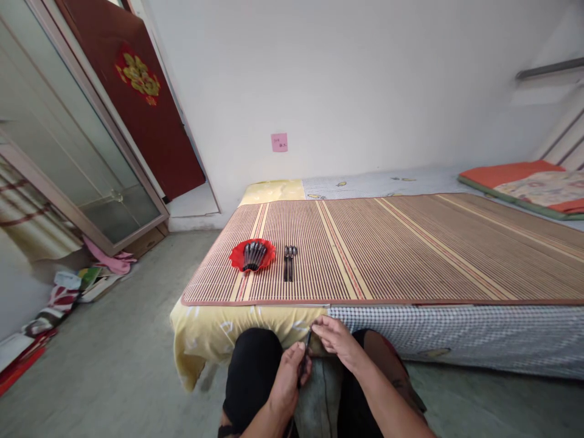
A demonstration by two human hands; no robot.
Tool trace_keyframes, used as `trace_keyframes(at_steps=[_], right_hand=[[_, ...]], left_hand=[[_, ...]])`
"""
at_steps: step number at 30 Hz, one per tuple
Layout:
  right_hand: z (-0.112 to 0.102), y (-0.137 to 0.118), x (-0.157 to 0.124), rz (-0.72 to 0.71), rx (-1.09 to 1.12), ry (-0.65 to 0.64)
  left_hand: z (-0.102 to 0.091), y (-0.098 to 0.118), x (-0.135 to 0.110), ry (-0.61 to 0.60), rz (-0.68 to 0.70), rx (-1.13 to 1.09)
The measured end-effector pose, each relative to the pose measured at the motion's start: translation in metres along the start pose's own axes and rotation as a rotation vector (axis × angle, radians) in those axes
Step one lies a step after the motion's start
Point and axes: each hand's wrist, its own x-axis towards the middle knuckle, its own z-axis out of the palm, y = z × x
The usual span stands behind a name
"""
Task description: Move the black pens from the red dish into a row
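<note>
My left hand (291, 372) is closed around a slender dark item (309, 338), held upright and tilted in front of my knees. At its upper end, the thumb and fingers of my right hand (335, 337) are pinched together. My fingers cover much of the item, so its kind is not clear. Beyond my hands, on the striped mat, lie a few slender spoon-like pieces (289, 263) with dark handles and shiny rounded ends, side by side. To their left, a red scalloped dish (235, 258) holds several similar dark pieces (254, 255).
The bamboo mat (410, 243) covers a bed with a yellow and checked sheet (438, 331) hanging over its front edge. Folded orange bedding (515, 173) lies at the far right. Glass-panelled doors (114, 201) and floor clutter (64, 298) are on the left.
</note>
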Motion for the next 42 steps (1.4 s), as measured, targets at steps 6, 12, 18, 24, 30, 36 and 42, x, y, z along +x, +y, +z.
trace_keyframes(at_steps=[6,12,18,24,30,36,42], right_hand=[[-0.007,-0.002,0.007,-0.071,0.046,0.132],[-0.055,-0.041,0.001,-0.364,0.27,0.522],[-0.06,-0.062,-0.025,-0.391,0.264,0.54],[-0.001,-0.012,-0.019,-0.099,0.131,0.305],[0.004,0.01,-0.007,-0.002,0.344,0.233],[-0.012,0.011,-0.01,0.011,0.534,0.07],[-0.012,0.016,-0.013,-0.03,0.485,0.021]], left_hand=[[-0.001,-0.001,0.001,-0.044,0.007,0.089],[0.0,-0.004,0.002,-0.074,0.036,0.231],[0.002,0.002,0.001,-0.079,0.089,0.188],[0.001,0.006,-0.002,-0.115,0.117,0.126],[-0.004,0.006,-0.002,-0.097,0.11,0.113],[-0.007,0.004,0.003,-0.033,0.121,0.076],[-0.007,0.006,0.0,-0.03,0.127,0.069]])
